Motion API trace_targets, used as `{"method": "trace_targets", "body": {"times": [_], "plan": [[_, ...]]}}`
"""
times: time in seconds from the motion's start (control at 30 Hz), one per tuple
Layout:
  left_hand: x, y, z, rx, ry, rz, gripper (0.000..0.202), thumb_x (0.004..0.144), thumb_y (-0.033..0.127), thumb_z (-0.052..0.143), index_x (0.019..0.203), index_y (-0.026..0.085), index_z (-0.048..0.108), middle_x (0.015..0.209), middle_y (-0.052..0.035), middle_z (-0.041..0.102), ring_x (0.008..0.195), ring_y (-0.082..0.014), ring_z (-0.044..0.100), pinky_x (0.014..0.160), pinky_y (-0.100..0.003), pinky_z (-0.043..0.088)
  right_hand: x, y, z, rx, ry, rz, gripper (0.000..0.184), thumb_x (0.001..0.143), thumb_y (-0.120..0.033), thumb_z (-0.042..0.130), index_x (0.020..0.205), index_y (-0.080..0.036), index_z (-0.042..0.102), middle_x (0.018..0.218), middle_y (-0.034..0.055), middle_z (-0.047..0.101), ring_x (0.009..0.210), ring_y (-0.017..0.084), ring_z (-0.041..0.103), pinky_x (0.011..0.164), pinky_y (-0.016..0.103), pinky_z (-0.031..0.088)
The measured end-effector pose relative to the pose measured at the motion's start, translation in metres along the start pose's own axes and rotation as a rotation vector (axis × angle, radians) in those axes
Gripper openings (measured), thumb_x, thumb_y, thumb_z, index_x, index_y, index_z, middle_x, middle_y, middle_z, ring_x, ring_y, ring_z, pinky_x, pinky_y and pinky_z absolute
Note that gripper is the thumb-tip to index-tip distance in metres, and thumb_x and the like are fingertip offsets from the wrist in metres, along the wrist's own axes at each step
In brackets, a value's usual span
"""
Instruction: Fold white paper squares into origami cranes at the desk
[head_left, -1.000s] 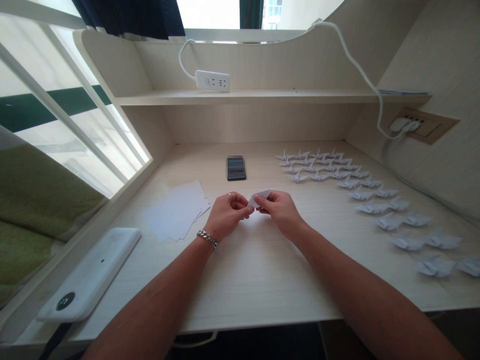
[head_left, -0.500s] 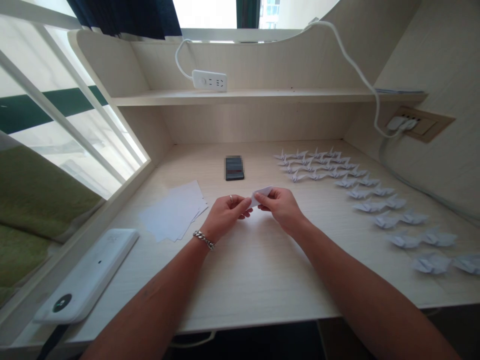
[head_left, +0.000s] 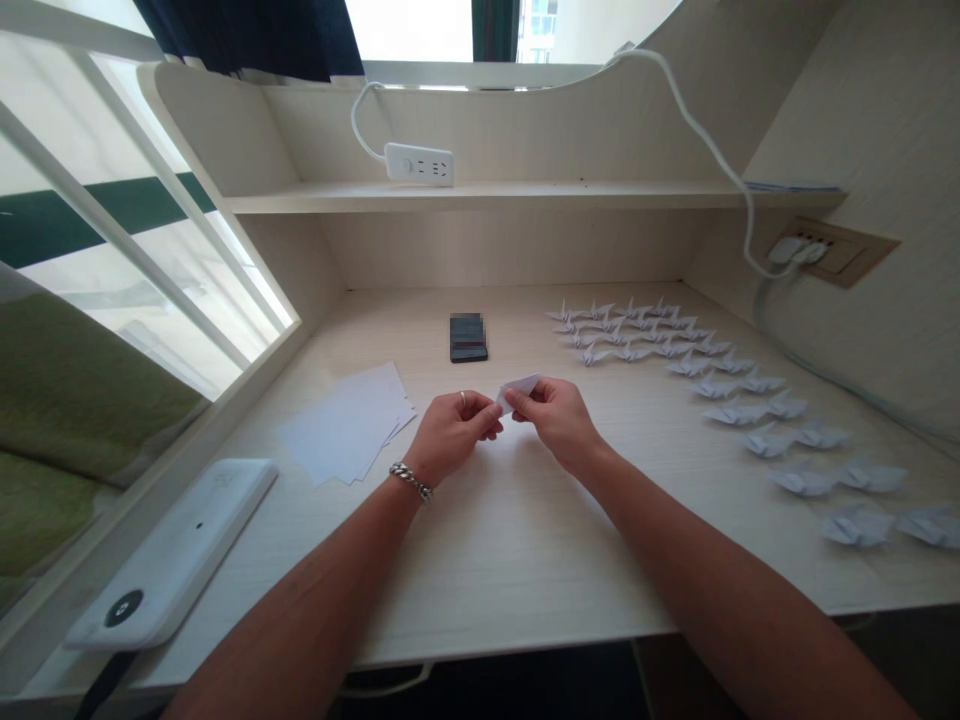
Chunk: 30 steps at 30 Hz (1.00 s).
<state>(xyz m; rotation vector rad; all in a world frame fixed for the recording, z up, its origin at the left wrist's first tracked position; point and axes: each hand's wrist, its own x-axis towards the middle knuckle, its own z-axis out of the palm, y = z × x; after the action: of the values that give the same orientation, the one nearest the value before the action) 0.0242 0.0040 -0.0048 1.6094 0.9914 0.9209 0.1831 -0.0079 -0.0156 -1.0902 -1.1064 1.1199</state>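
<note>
Between my two hands, above the middle of the desk, is a small piece of folded white paper [head_left: 520, 386]. My left hand [head_left: 459, 428] pinches its left end between thumb and fingers; a ring and a chain bracelet show on that hand and wrist. The right part of the paper is gripped by my right hand [head_left: 556, 412], with the thumb on top. Fingers hide part of the folds. Left of my hands lies a fanned stack of white paper sheets [head_left: 349, 420]. Rows of folded paper cranes [head_left: 630, 330] stand on the right side.
A dark phone [head_left: 469, 338] lies beyond my hands on the desk [head_left: 517, 560]. At the left edge sits a long white device [head_left: 180, 550]. A power strip [head_left: 418, 165] rests on the shelf [head_left: 510, 197], and a white cable [head_left: 705, 125] runs to the wall socket [head_left: 832, 250].
My right hand has shifted slightly left, and the folded paper's angle in the fingers differs a little. Both hands still hold it. The camera view has moved slightly.
</note>
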Motion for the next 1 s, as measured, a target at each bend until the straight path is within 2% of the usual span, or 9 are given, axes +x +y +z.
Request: {"method": "trace_targets", "body": {"times": [0.1,0.17,0.27,0.37,0.57,0.7,0.83,0.9,1.0], "plan": [[0.0001,-0.0011,-0.0006,-0.043,0.022,-0.044,0.027,0.075,0.04,0.068,0.068,0.014,0.066,0.065,-0.007,0.069,0.058,-0.0138,0.061,0.058,-0.025,0.047,0.0007,-0.0014,-0.002,0.014,-0.064,0.008,0.036,0.059,-0.045,0.08,0.075,-0.016,0.067,0.07,0.0035,0.068,0.066,0.016,0.06,0.068,0.033,0.051],[0.0004,-0.002,-0.0008,-0.042,0.019,-0.064,0.027,0.074,0.04,0.07,0.07,0.014,0.066,0.067,-0.0065,0.068,0.059,-0.0136,0.061,0.058,-0.025,0.047,0.0008,-0.0023,-0.0037,-0.026,-0.084,0.0,0.034,0.059,-0.043,0.08,0.073,-0.016,0.064,0.067,0.0023,0.066,0.064,0.016,0.06,0.065,0.032,0.051],[0.0013,-0.0026,-0.0005,-0.048,0.033,-0.032,0.029,0.072,0.042,0.071,0.073,0.014,0.066,0.063,-0.0027,0.064,0.054,-0.0115,0.056,0.053,-0.023,0.044,0.0002,-0.0024,-0.005,-0.102,-0.136,-0.027,0.029,0.063,-0.039,0.078,0.073,-0.017,0.062,0.065,0.0014,0.065,0.061,0.015,0.059,0.061,0.031,0.049],[0.0023,-0.0021,-0.0001,-0.059,0.083,0.012,0.029,0.07,0.042,0.073,0.068,0.014,0.066,0.059,-0.001,0.061,0.053,-0.0103,0.052,0.051,-0.022,0.04,-0.0003,-0.0008,-0.0045,-0.144,-0.173,-0.031,0.027,0.066,-0.034,0.076,0.082,-0.018,0.062,0.065,0.0008,0.065,0.059,0.015,0.059,0.059,0.03,0.047],[0.0021,0.0016,0.0011,-0.188,0.137,-0.087,0.028,0.068,0.038,0.076,0.072,0.011,0.07,0.064,-0.0048,0.067,0.06,-0.013,0.059,0.062,-0.027,0.048,0.0004,0.0008,-0.0023,-0.079,-0.002,-0.032,0.037,0.064,-0.032,0.077,0.092,-0.017,0.06,0.059,-0.0019,0.063,0.058,0.015,0.059,0.062,0.031,0.048],[0.0018,0.0028,0.0021,-0.199,0.196,-0.074,0.028,0.067,0.038,0.076,0.071,0.012,0.07,0.061,-0.004,0.066,0.058,-0.0127,0.058,0.062,-0.027,0.048,-0.001,0.0002,0.0002,0.038,0.022,-0.04,0.039,0.07,-0.041,0.073,0.098,-0.017,0.059,0.066,-0.0007,0.066,0.064,0.015,0.062,0.068,0.032,0.051],[0.0018,0.002,0.0024,-0.158,0.244,-0.048,0.026,0.069,0.038,0.074,0.072,0.012,0.07,0.061,-0.0036,0.066,0.059,-0.0129,0.059,0.062,-0.026,0.048,-0.0017,0.0002,0.0014,-0.017,-0.063,0.03,0.033,0.069,-0.044,0.073,0.082,-0.016,0.063,0.069,0.0024,0.066,0.066,0.015,0.061,0.063,0.03,0.05],[0.0015,0.0016,0.0026,-0.107,0.213,-0.04,0.025,0.071,0.037,0.073,0.071,0.012,0.069,0.061,-0.0035,0.066,0.059,-0.0127,0.058,0.06,-0.025,0.046,-0.0012,0.001,0.0013,-0.009,-0.056,0.041,0.031,0.068,-0.044,0.073,0.075,-0.015,0.064,0.069,0.0028,0.065,0.066,0.015,0.06,0.063,0.029,0.049],[0.001,0.0009,0.0025,-0.025,0.111,-0.021,0.022,0.072,0.034,0.071,0.068,0.013,0.067,0.061,-0.0029,0.065,0.058,-0.0121,0.057,0.058,-0.024,0.044,-0.0001,0.0033,0.0009,0.015,-0.005,0.03,0.03,0.067,-0.043,0.072,0.073,-0.015,0.064,0.067,0.0016,0.064,0.062,0.013,0.057,0.061,0.028,0.048]]}}
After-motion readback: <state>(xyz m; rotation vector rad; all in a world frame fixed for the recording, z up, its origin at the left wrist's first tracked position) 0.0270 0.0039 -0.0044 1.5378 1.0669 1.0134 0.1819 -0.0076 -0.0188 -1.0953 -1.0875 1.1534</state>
